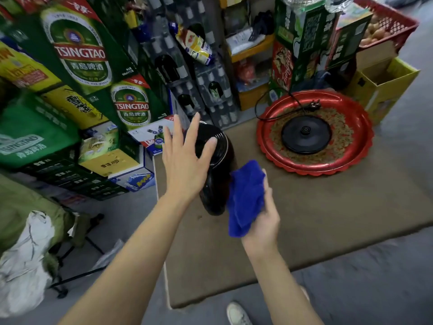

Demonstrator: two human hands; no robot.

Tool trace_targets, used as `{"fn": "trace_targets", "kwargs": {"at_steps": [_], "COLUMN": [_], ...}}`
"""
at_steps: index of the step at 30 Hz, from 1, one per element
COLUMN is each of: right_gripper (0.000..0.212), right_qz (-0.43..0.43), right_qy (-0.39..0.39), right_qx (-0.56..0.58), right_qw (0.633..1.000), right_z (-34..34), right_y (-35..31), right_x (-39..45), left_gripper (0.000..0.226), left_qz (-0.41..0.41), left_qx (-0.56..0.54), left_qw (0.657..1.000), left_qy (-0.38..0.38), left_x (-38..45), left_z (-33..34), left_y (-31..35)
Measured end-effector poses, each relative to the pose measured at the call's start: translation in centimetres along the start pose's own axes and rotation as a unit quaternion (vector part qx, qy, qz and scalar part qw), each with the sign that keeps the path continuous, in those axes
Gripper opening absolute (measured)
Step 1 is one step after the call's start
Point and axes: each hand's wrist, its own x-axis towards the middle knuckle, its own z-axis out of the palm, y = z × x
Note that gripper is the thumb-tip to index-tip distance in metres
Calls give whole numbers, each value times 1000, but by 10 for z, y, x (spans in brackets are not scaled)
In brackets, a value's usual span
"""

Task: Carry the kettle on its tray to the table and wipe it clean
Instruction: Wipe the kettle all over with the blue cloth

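A dark brown kettle (218, 160) stands on the left part of the brown table (328, 219). My left hand (185, 160) is spread open with its fingertips resting against the kettle's lid and left side. In my right hand (264, 219) is a bunched blue cloth (246, 195), which presses on the kettle's right side. The red scalloped tray (264, 134) lies on the table at the back right. It holds the kettle's round black base (305, 136), and the cord and plug (312, 105) trail over the tray's far rim.
Stacked green and yellow beer cartons (82, 55) fill the left. Shrink-wrapped bottle packs (187, 85) and shelves stand behind the table. Yellow boxes (384, 85) and a red crate (386, 26) are at the far right. A folding chair with a white bag (25, 261) sits lower left.
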Motion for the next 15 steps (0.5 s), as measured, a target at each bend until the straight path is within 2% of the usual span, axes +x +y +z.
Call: {"fn": "trace_targets", "kwargs": {"at_steps": [2,3,4,6,8,11,13,15], "right_gripper": [48,49,50,53,58,56,48,48], "right_qz": [-139,-170,-181,-161,-94,-20,-41,-153], "right_qy": [-52,-69,-61,11,69,84,69,4], "right_qx": [-131,-188,-230,-294,-274,-217,-168,-153], "right_qw": [980,965,954,942,955,972,983,976], "right_z": [20,28,32,22,5,-3,15,34], "right_y": [14,27,45,82,111,123,105,79], "right_x": [21,32,42,62,73,74,66,59], "left_gripper": [67,70,72,72,72,76,79,81], "left_qz": [-27,-36,-34,-25,-18,6,28,59], "left_qx": [104,153,195,236,243,257,267,269], "left_qw": [992,983,975,968,967,963,959,956], "left_qy": [-70,-94,-103,-88,-73,-77,-89,-104], "left_x": [27,31,31,28,26,28,30,30], "left_z": [22,33,41,49,50,51,48,40], "left_y": [-1,-4,-6,-11,-14,-16,-19,-26]}}
